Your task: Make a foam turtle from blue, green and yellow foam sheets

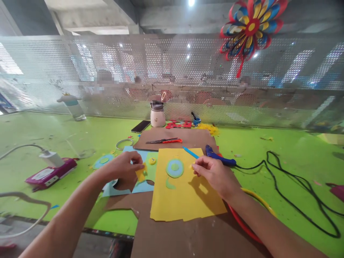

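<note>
A bright green table (107,138) runs back to a perforated metal screen (172,71), beyond which blurred figures and lamps show only dimly; a red, blue and yellow paper flower (251,27) hangs on the screen at upper right. Brown cardboard (193,236) lies at the near edge, its lower part cut off by the frame, and on it rests a yellow sheet (182,197) bearing a blue disc with a green centre (175,168). The left hand (126,168) pinches a small yellow cutout (141,174) over a light blue sheet (143,186) just left of the yellow one. The right hand (215,175) is closed narrowly, fingertips together on a tiny yellow scrap (191,166) (too small to make out its shape) at the yellow sheet's right edge. A blue glue gun (219,157) lies just behind that hand, its black cord (295,193) looping off right. Further back are red-handled scissors (165,141), a phone (141,126) and a cream jar (157,114) with a dark lid, its contents hidden. A small blue pot (197,121) holds a dark tool.
</note>
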Motion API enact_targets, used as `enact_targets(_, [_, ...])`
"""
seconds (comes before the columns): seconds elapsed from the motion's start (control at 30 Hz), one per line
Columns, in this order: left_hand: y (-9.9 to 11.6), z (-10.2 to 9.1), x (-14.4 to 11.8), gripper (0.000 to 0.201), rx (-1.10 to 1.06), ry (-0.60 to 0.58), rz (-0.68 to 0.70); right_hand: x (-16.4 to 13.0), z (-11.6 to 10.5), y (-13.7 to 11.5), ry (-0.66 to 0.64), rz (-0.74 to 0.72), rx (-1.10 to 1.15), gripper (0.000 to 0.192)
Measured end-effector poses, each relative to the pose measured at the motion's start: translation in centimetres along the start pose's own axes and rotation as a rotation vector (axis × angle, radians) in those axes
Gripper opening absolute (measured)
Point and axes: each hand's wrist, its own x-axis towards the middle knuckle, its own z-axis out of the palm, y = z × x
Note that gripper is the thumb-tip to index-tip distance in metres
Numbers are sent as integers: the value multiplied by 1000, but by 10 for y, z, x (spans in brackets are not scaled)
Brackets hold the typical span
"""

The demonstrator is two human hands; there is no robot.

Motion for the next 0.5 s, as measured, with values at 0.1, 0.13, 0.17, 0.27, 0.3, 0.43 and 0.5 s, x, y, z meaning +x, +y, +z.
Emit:
enact_targets(0.1, [-19, -25, 1, 37, -49, 75, -99, 1, 0, 1, -7, 1, 20, 19])
enact_targets(0.13, [-27, -32, 2, 36, -81, 143, -226, 1, 0, 2, -8, 4, 14, 20])
enact_targets(0.17, [-35, -39, 4, 36, -71, 198, -290, 1, 0, 3, -9, 7, 9, 20])
enact_targets(0.27, [-62, -53, 10, 32, -5, 287, -431, 3, 2, 7, -19, -7, 42, 21])
enact_targets(0.3, [-70, -55, 11, 31, 24, 291, -474, 3, 2, 9, -22, -17, 64, 22])
enact_targets(0.43, [-94, -54, 18, 31, 81, 222, -560, 3, 4, 13, -39, -24, 82, 23])
enact_targets(0.5, [-98, -49, 21, 30, 69, 176, -575, 3, 4, 14, -48, -27, 79, 24])
